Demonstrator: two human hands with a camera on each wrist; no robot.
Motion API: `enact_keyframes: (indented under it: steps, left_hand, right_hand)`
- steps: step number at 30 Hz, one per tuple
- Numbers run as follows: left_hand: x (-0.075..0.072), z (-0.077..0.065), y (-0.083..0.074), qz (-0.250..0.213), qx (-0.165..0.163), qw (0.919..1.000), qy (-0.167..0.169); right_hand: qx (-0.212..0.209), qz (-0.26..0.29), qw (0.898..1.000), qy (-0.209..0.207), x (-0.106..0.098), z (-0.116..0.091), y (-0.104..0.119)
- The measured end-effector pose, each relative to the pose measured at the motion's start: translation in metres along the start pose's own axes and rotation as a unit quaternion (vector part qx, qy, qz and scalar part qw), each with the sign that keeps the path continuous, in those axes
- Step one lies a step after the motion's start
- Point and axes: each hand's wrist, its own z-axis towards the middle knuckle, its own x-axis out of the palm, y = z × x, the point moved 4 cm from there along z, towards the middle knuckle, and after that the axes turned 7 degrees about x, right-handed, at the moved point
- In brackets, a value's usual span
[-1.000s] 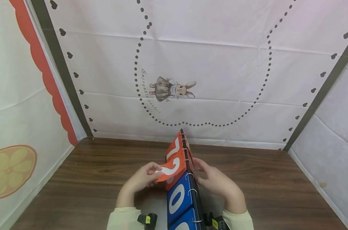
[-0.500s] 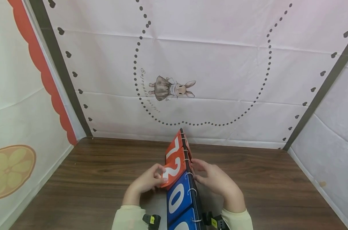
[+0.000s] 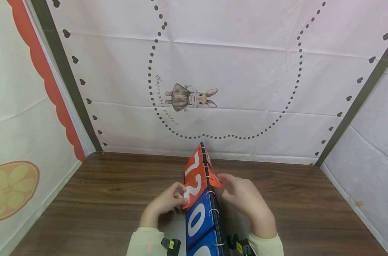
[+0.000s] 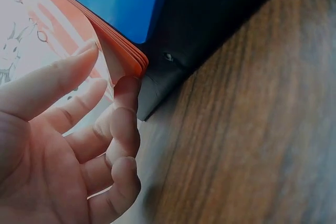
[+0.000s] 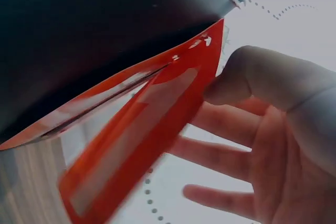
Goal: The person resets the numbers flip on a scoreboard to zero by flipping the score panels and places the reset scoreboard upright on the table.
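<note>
A tabletop flip scoreboard [image 3: 215, 204] stands like a tent, its number cards hung on metal rings along the black spine. My left hand [image 3: 166, 202] pinches the lower corner of an orange card [image 3: 194, 190] showing a white 2. In the left wrist view, this card [image 4: 60, 17] bends away from the orange stack [image 4: 123, 59], and a fingertip touches the stack's corner. On the other side, my right hand [image 3: 245, 195] holds the edge of another orange card [image 3: 215, 179] between thumb and index finger. That card [image 5: 152, 124] swings out from the black board in the right wrist view.
Blue cards with white zeros [image 3: 198, 220] hang at the scoreboard's near end. The brown wooden table [image 3: 117, 185] extends to both sides. A white printed cloth [image 3: 251, 81] forms the back wall, close behind the scoreboard's far end.
My left hand has brought the lifted 2 card down toward the scoreboard's face. My right hand has drawn an orange card outward on the right side.
</note>
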Motion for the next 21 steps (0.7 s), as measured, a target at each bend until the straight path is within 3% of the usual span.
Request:
enact_keyframes:
  steps: [6,11,15,21]
  left_hand:
    - [0.0,0.0,0.001,0.004,-0.005,1.0,-0.006]
    - [-0.003,-0.001,0.003,0.01,-0.023,0.9994,-0.023]
    - [-0.004,0.0,0.004,0.012,-0.035,0.9988,-0.032]
    - [-0.003,0.0,0.002,0.023,-0.029,0.9987,-0.036]
  right_hand:
    - [-0.004,-0.04,0.997,-0.072,-0.012,-0.003,0.003]
    - [-0.032,-0.051,0.99,-0.129,-0.023,-0.007,0.003]
    - [-0.059,-0.045,0.978,-0.195,-0.032,-0.01,0.002]
    - [-0.106,-0.01,0.948,-0.299,-0.041,-0.013,-0.001]
